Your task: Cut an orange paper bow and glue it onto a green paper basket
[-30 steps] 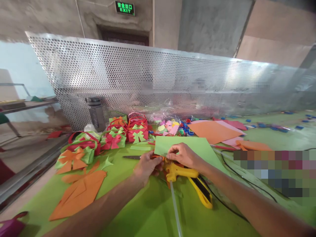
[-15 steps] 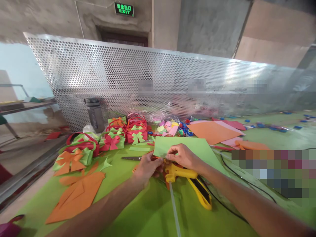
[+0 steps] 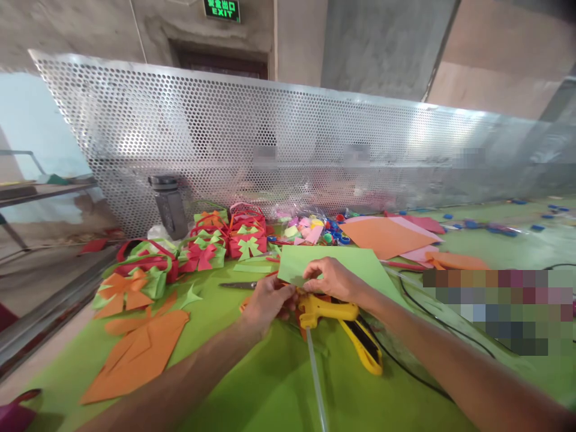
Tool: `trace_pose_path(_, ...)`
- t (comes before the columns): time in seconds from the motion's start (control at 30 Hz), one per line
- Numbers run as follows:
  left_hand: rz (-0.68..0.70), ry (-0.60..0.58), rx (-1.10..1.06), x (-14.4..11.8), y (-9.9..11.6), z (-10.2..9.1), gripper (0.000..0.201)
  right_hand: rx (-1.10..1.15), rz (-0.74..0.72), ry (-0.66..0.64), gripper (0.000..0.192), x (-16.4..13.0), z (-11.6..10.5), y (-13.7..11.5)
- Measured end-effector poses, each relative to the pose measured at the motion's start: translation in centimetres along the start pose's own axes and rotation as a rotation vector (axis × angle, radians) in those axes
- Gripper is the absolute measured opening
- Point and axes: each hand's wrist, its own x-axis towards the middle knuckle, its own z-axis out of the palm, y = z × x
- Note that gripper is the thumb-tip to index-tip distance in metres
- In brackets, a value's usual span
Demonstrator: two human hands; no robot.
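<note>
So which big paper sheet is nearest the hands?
The light green sheet, partly hidden behind the right hand; the orange sheet and pink paper lie farther back, to the right.

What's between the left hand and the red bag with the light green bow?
In the head view, scissors blades jut out beside the left hand, then light green paper strips lie nearer the red bag.

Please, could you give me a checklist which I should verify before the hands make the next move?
1. Glue stick inserted in the glue gun: ok, it protrudes from the back.
2. Glue gun cool: cannot tell.
3. Left hand and right hand away from the glue gun: not ok, both are close.
4. Scissors away from the left hand: not ok.
5. Bottle away from both hands: ok.
</note>
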Motion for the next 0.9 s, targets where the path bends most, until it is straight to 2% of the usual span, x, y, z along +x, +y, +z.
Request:
trace_pose_path(0.2, -0.019, 0.006, 0.022, -0.24, 0.48, 0.29, 0.018, 0.004, 0.008, -0.017, 0.029, -0.01, -0.01, -0.15)
trace_pose_path(0.33, -0.042, 0.01, 0.068, -0.33, 0.7, 0.35, 0.007, 0.009, 0.011, -0.02, 0.025, -0.02, 0.06, -0.05)
trace_pose_path(0.9, -0.092, 0.009, 0.194, -0.15, 0.55, 0.22, 0.019, 0.068, -0.008, -0.032, 0.026, 0.37, -0.03, 0.73)
